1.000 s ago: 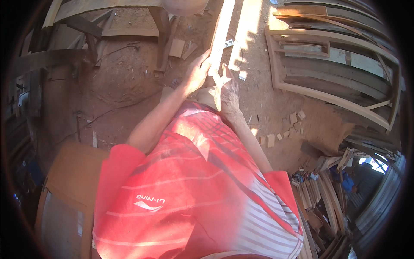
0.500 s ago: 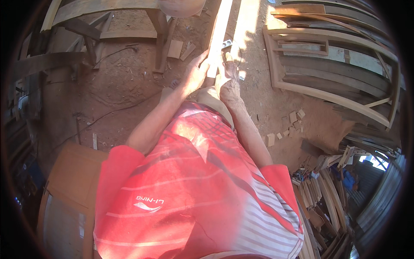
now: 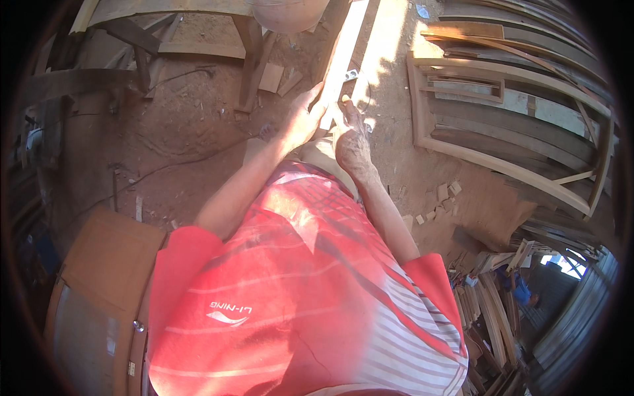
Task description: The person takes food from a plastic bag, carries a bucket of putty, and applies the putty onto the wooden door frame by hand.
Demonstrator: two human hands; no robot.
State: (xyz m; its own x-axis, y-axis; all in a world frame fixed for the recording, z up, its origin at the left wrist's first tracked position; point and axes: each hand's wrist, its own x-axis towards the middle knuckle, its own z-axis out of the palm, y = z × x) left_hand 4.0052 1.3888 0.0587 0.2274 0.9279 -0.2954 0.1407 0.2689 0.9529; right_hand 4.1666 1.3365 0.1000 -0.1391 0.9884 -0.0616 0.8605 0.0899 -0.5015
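A long, brightly sunlit wooden plank [image 3: 345, 59] runs away from me, its near end between my two hands. My left hand [image 3: 304, 120] grips the plank's left side, with the fingertips partly hidden. On the right, my right hand [image 3: 352, 140] closes around the same end, its thumb stretched forward along the edge; its other fingers are mostly out of sight. Just beyond it, a small white power strip [image 3: 351, 75] lies beside the plank.
A wooden bench frame [image 3: 198, 50] stands far left, with a pale round container [image 3: 290, 14] next to it. Wooden frames [image 3: 502, 148] lean over stacked boards at right. Offcuts [image 3: 442, 193] lie on the dirt floor. A brown panel [image 3: 115, 254] is near left.
The whole view has shifted slightly, so the surroundings and hands appear a little lower. Both hands stay on the plank's near end.
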